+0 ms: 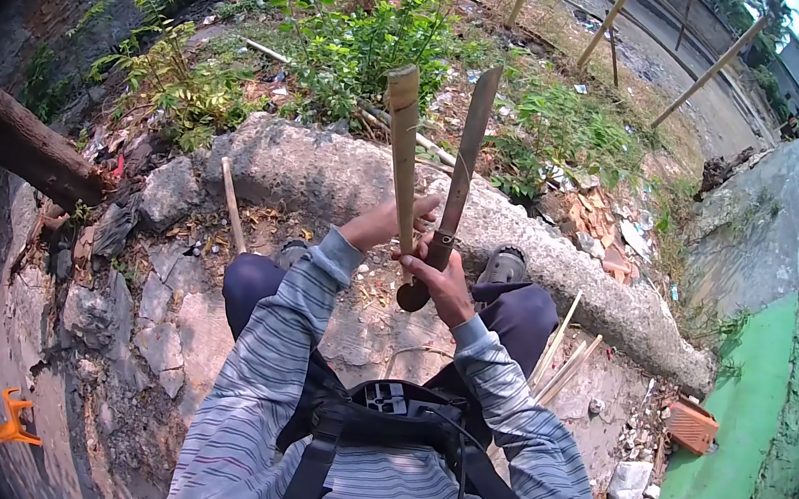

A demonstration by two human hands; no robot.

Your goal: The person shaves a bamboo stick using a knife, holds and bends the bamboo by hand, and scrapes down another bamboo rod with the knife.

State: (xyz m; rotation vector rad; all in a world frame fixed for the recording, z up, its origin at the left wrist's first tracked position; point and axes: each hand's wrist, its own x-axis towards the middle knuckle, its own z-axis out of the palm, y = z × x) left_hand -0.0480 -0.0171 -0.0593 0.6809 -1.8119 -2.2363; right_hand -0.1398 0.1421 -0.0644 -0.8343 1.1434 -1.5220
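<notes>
My left hand (385, 223) is closed around a length of split bamboo (402, 139), which stands nearly upright and leans a little left at the top. A machete (471, 143) is gripped by its dark handle in my right hand (447, 284), its long brownish blade pointing up and slightly right. Bamboo and machete spread apart in a narrow V. Their lower ends come close together where my two hands meet. A thin strand hangs beside the blade.
Beyond my knees runs a rough concrete beam (329, 172). Bamboo strips (565, 370) lie right of my right leg, and a wooden stick (233, 205) leans at left. Leafy plants (372, 39) grow ahead. A green wall (733, 435) rises at right; an orange stool (18, 416) stands at left.
</notes>
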